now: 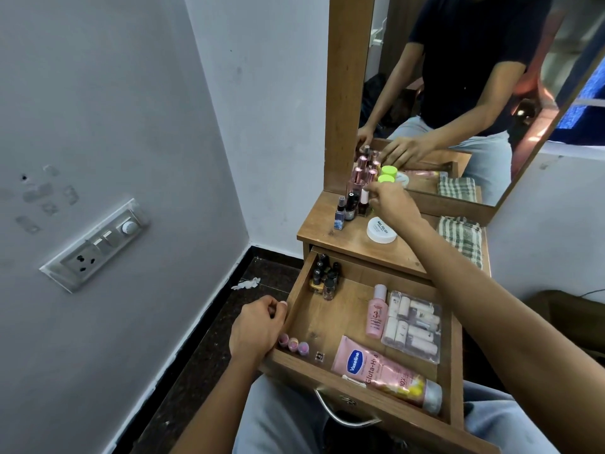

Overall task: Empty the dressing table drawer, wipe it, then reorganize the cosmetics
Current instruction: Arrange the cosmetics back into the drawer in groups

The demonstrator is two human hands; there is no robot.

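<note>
The wooden drawer [453, 352] stands pulled out below the dressing table top [327, 229]. Inside lie a pink Vaseline tube [379, 370], a pink bottle [377, 314], a clear pouch of small white tubes [413, 326], several dark nail polish bottles [324, 273] in the far left corner and three small pink-capped pots [293, 344] at the front left. My left hand [257, 326] grips the drawer's left wall. My right hand [391, 201] reaches over the table top and pinches a nail polish bottle with a white cap [364, 202] among other small bottles.
On the table top stand pink-capped bottles [358, 173], green-lidded jars [386, 178], a white round nail polish remover tub [381, 230] and a folded checked cloth [461, 239]. A mirror [458, 77] rises behind. A wall with a switchboard [98, 244] is at the left; a tissue scrap [246, 283] lies on the dark floor.
</note>
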